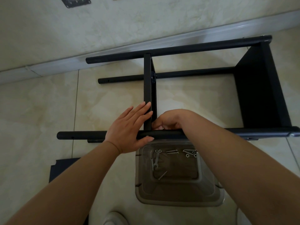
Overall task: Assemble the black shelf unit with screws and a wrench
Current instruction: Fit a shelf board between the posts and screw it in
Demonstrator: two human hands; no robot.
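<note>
Frame centre: left hand (pixel 129 127) flat, fingers straight against shelf panel (pixel 148 88); right hand (pixel 168 120) curled at panel–tube (pixel 211 133) joint, contents hidden.

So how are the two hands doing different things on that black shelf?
The left hand lies flat with straight fingers against the middle shelf panel, thumb under the near pole. The right hand is curled, fingers bunched at the joint where that panel meets the pole; what it pinches is hidden. The left hand steadies; the right hand works. Both are bare and meet at the same corner.
</note>
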